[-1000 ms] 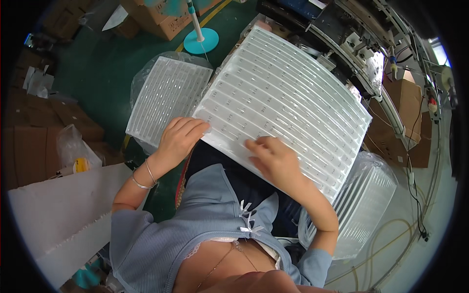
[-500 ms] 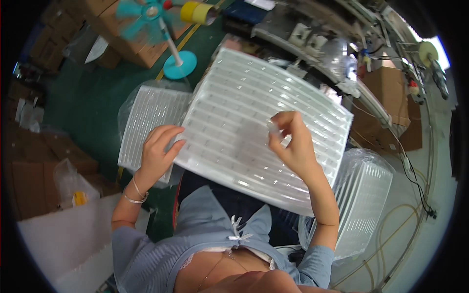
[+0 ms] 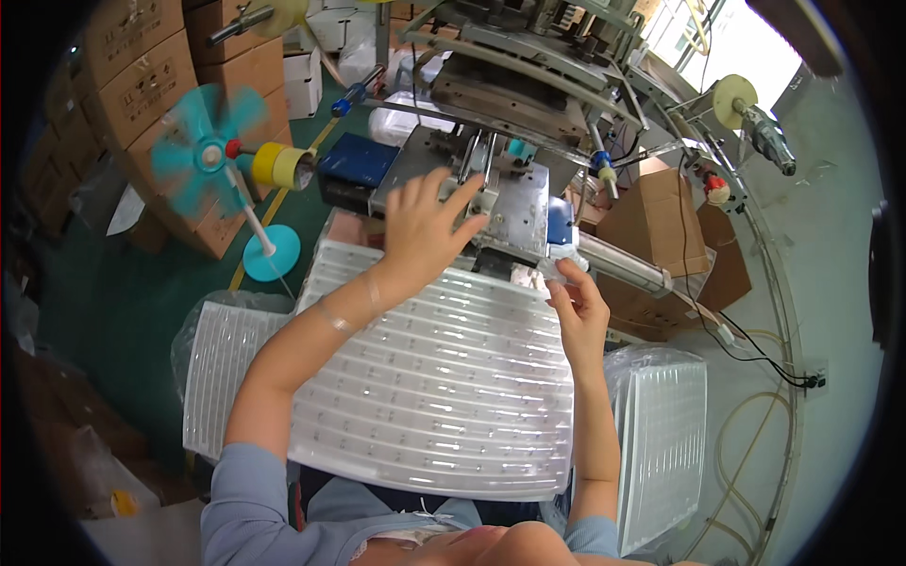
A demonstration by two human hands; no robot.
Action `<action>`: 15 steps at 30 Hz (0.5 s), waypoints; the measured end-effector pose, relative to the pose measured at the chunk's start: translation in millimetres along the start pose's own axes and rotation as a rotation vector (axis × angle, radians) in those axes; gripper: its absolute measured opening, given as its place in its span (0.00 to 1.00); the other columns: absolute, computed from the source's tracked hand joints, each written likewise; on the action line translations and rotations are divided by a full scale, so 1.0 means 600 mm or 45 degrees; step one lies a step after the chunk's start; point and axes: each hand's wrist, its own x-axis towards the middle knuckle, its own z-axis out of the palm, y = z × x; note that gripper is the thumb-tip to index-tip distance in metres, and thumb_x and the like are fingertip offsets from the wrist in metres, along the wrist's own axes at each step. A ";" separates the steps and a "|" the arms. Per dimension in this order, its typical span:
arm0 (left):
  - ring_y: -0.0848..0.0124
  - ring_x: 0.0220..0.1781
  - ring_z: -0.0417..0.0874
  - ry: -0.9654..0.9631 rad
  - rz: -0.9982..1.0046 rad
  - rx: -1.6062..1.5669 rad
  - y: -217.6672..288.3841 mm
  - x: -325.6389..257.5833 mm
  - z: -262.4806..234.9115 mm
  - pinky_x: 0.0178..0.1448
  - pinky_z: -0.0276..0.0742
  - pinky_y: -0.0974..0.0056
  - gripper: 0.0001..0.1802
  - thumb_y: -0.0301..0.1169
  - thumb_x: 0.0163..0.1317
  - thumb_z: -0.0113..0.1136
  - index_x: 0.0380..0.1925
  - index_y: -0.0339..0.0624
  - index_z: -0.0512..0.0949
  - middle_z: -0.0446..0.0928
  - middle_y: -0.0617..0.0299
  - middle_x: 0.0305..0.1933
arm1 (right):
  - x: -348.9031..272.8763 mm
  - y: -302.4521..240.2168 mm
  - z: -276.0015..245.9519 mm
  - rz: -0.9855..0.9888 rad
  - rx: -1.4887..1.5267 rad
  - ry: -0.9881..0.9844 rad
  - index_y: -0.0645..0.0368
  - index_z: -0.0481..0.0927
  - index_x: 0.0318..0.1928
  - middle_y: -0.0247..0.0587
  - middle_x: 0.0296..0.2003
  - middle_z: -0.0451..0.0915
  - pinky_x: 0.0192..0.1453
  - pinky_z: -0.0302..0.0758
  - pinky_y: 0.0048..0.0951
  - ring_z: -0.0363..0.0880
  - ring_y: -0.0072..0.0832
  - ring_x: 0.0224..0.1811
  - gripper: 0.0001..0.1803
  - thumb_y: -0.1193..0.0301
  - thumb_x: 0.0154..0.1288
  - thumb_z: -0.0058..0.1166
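Note:
A large clear ribbed plastic tray (image 3: 444,387) lies across my lap, its rows holding several small parts. My left hand (image 3: 425,226) is raised past the tray's far edge with fingers spread, reaching onto the grey metal machine (image 3: 500,189) near its fixture. My right hand (image 3: 578,307) hovers over the tray's far right corner, its fingertips pinched on a small clear part (image 3: 563,264) beside the machine's metal rod (image 3: 623,269). What lies under my left palm is hidden.
A stack of similar trays in a plastic bag (image 3: 217,377) sits at my left, another stack (image 3: 661,443) at my right. A teal fan (image 3: 203,156) spins on the green floor by cardboard boxes (image 3: 142,85). Cables (image 3: 755,358) trail on the right.
My view has lifted toward the machine. My left hand left the tray's left edge and reached up to the machine. My right hand rose from the tray's surface, pinching a small part.

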 end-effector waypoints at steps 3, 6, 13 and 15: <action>0.61 0.46 0.71 -0.224 0.054 0.150 -0.020 0.052 0.087 0.51 0.60 0.56 0.23 0.49 0.59 0.57 0.51 0.50 0.77 0.75 0.58 0.41 | 0.046 -0.004 0.014 -0.103 -0.104 0.083 0.59 0.79 0.49 0.39 0.44 0.81 0.37 0.80 0.23 0.79 0.23 0.39 0.15 0.76 0.60 0.59; 0.64 0.45 0.72 -0.317 0.118 0.225 0.002 0.077 0.093 0.49 0.60 0.57 0.21 0.46 0.57 0.59 0.48 0.49 0.79 0.76 0.62 0.37 | 0.091 -0.009 0.038 -0.264 -0.138 0.177 0.59 0.79 0.48 0.41 0.44 0.81 0.38 0.80 0.25 0.80 0.26 0.40 0.15 0.75 0.60 0.59; 0.66 0.36 0.73 -0.204 0.099 -0.223 -0.008 -0.020 -0.055 0.48 0.61 0.60 0.19 0.28 0.50 0.65 0.45 0.46 0.79 0.76 0.64 0.32 | 0.188 -0.007 0.122 -0.706 -0.641 0.250 0.56 0.82 0.40 0.41 0.34 0.82 0.39 0.76 0.34 0.81 0.36 0.34 0.10 0.71 0.57 0.60; 0.63 0.34 0.73 -0.348 0.051 -0.269 -0.027 -0.068 -0.102 0.47 0.62 0.58 0.17 0.28 0.52 0.64 0.44 0.43 0.79 0.75 0.62 0.28 | 0.211 0.005 0.134 -0.739 -0.736 0.338 0.54 0.83 0.32 0.38 0.26 0.82 0.36 0.73 0.39 0.79 0.38 0.29 0.07 0.67 0.53 0.61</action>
